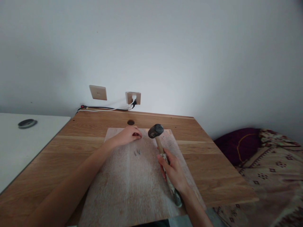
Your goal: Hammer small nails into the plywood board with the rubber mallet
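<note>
Right hand [174,171] grips my hammer [161,148] (head raised); left hand [127,135], fingers curled, rests on the board [127,183] near two nails [137,152].

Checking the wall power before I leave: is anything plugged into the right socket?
Plugged in. A white plug sits in the right socket, its cable trailing left along the wall.

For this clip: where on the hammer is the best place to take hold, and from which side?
Hold the hammer on the wooden handle's lower half, from the right, where the right hand wraps it: the heavy head points away toward the left hand on the board.
</note>
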`<state>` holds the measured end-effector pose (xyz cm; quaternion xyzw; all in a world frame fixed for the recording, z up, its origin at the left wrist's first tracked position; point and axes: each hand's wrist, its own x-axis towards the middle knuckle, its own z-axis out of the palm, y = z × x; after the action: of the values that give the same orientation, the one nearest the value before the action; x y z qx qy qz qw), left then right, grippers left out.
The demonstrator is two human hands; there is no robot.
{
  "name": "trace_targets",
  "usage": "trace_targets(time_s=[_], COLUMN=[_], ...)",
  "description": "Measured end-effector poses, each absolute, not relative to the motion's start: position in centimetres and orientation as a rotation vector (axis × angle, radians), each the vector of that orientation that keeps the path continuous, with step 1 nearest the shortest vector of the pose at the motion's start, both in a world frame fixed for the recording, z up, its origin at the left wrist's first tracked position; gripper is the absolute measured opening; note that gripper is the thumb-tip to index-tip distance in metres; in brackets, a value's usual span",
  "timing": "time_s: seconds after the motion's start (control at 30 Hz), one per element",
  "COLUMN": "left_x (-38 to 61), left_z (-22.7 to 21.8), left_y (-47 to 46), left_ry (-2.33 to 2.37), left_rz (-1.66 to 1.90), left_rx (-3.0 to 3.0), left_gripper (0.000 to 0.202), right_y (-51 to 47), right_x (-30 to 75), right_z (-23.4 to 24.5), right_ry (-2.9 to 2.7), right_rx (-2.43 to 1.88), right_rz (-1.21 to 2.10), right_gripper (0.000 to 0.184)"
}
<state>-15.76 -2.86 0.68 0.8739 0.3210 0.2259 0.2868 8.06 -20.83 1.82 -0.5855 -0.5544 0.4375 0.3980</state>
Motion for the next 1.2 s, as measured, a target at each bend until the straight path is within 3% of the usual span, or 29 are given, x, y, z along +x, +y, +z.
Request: trace_targets(time_s=[0.33,0.53,0.83,0.93,1.1,1.2], left_x=[-16.5,-16.3,-16.3,-17.2,-17.8,-16.8], left_z=[0.1,0.4,1.0,2.6,5.0,5.6], left_y=[-2.8,-3.1,-3.1,-3.1,-4.5,-6.2], left_ry=[0.909,0.990,0.997,1.083,0.965,0.805], left_rz=[0.659,0.690,0.648,0.542,0.183,0.132], left_rx=[2.081,2.077,2.051,2.181,2.318,2.420], left_gripper=[0.040,0.029,0.037,0.034,0.011,0.015], right_y=[-20.5,-19.9,-19.6,-19.6,-19.5,-19.5], right_x=[6.1,4.9,4.8,4.9,5.2,5.4], right_z=[3.2,3.9,3.2,3.1,2.5,2.0], right_ry=[-1.449,-1.522,-1.605,-1.612,-1.572,-1.471], right_rx=[-1.449,-1.467,-1.510,-1.497,-1.483,-1.467], right_rz=[1.202,1.169,1.129,1.122,1.130,1.137], right_gripper=[0.043,0.043,0.044,0.042,0.038,0.041])
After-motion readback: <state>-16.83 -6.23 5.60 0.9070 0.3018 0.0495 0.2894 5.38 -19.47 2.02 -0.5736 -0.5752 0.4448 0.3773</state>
